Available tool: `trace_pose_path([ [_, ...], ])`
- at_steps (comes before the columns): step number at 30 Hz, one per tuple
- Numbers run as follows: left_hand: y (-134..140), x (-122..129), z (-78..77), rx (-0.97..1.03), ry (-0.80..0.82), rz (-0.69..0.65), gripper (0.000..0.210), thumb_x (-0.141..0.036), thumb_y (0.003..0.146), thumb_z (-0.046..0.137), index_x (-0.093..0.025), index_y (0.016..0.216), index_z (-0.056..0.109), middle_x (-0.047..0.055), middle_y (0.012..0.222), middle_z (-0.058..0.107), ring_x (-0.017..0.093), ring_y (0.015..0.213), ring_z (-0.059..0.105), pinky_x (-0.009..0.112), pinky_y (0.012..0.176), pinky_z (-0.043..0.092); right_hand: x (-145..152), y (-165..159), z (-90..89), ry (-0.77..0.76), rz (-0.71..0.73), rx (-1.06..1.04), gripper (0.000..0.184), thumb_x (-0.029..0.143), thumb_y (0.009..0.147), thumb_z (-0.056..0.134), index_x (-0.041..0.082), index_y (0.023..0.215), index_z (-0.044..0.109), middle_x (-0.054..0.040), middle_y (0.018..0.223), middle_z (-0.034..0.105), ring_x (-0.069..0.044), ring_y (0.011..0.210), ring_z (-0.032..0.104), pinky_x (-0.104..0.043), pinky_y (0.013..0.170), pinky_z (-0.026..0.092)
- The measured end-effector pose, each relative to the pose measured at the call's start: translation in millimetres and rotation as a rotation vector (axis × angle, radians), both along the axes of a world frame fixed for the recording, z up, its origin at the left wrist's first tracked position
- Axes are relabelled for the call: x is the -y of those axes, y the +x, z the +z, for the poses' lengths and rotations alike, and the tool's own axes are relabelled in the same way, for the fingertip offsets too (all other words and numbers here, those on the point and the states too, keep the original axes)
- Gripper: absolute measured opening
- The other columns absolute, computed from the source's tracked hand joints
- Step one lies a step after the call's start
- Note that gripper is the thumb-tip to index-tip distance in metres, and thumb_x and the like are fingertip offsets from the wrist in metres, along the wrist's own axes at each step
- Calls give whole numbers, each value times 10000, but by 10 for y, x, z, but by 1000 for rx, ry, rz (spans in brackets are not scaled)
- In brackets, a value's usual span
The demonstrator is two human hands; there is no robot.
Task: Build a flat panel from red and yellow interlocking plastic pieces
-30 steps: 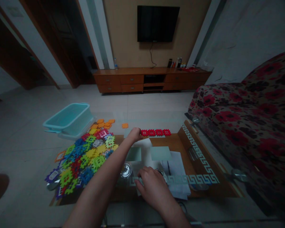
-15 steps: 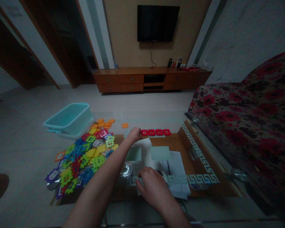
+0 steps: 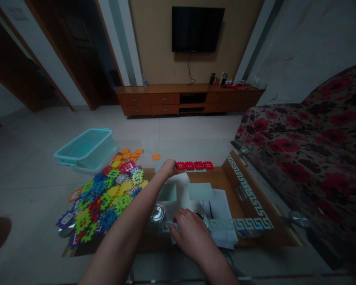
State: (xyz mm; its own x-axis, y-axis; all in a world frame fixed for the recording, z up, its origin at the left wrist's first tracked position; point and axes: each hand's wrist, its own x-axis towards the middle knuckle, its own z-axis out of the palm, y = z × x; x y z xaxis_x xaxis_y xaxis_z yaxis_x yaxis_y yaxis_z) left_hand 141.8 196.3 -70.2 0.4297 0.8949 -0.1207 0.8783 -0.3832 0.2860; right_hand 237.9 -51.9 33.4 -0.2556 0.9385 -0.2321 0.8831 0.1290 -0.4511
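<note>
A straight row of red interlocking plastic pieces (image 3: pixel 198 165) lies along the far side of the glass table. At the row's left end my left hand (image 3: pixel 168 168) has its fingers closed on the edge of the leftmost red piece (image 3: pixel 180 166); its fingertips are partly hidden. My right hand (image 3: pixel 190 229) rests on the glass near me, loosely bent, with the thumb apart from the fingers and nothing seen in it. To the left spreads a heap of mixed-colour interlocking pieces (image 3: pixel 106 194). A single orange piece (image 3: pixel 156 157) lies beyond my left hand.
A turquoise plastic bin (image 3: pixel 86 148) stands past the heap at the left. Papers (image 3: pixel 221 213) show through the glass on the lower shelf. A floral sofa (image 3: pixel 314 130) is at the right. Behind are a low wooden cabinet (image 3: pixel 164 99) and a wall television (image 3: pixel 197 29).
</note>
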Motion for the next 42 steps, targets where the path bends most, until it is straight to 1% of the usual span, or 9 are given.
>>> trace_pose_path([
  [12,-12,-11,-31,-8,-2,11,209,-246,744,659,-147,900,758,148,914,748,220,857,688,259,763,479,-3,-8,-4,-12,3,3,212,233,906,535,148,970,719,-127,1013,707,-282,1011,643,-358,867,450],
  [20,-24,1,-21,-11,-9,33,213,-283,747,673,-150,896,747,143,923,744,215,874,680,249,760,474,0,-3,-13,-9,7,-4,207,234,902,539,144,960,716,-128,1008,708,-281,1002,645,-353,854,455],
  [26,-33,-3,-54,18,-14,46,227,-295,737,695,-143,902,732,138,913,734,219,891,671,250,767,470,6,2,-68,5,11,0,206,241,898,536,155,955,715,-124,997,708,-274,988,650,-352,851,456],
  [29,-73,36,-76,49,-7,56,263,-288,722,720,-140,940,713,130,936,723,219,913,663,254,785,470,7,7,-92,18,22,10,214,241,900,529,151,959,715,-129,997,707,-273,977,655,-352,843,461],
  [32,-187,136,-68,96,20,64,342,-288,732,722,-143,1039,673,120,1019,702,216,963,646,264,822,471,6,14,-85,18,27,30,222,259,901,536,146,960,718,-138,985,711,-278,962,664,-357,832,469],
  [35,-371,296,-18,141,56,77,347,-277,772,687,-142,1089,637,111,1070,679,209,999,629,276,854,470,15,17,-55,5,46,57,239,277,903,541,134,967,722,-154,980,715,-292,956,671,-369,818,478],
  [38,-585,495,64,168,86,105,317,-260,783,671,-138,1073,627,98,1033,673,200,972,628,276,846,469,39,14,-40,0,53,77,253,289,908,543,124,950,730,-165,974,721,-295,950,677,-367,810,484],
  [42,-879,793,194,190,131,197,302,-243,772,669,-132,1048,617,75,931,668,188,875,632,277,785,468,83,1,-50,1,45,84,251,294,898,563,121,955,736,-171,991,726,-296,963,682,-363,821,485],
])
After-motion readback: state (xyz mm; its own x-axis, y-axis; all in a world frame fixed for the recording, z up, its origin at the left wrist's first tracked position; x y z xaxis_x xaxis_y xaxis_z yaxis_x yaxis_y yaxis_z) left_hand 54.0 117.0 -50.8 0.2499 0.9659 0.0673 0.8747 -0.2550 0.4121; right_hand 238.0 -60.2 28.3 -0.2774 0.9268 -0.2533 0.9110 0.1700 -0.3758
